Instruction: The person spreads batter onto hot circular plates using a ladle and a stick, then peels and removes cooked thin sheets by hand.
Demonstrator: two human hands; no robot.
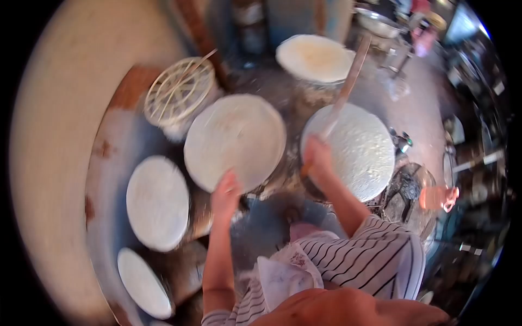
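My right hand is closed around a long, flat wooden stick that slants up and away. The stick crosses over a round vessel of white, bubbly-surfaced liquid. Blurred by motion, my left hand is at the near rim of a large round white disc, overlapping its edge. I cannot make out whether its fingers grip that rim. Beyond the right-hand vessel is another pale round with a yellowish middle.
More white rounds line the left side by a curved ledge. A round slatted frame with a thin stick across it is at the upper left. A reddish bottle-like object is to the right. Another person's hand shows at the upper right.
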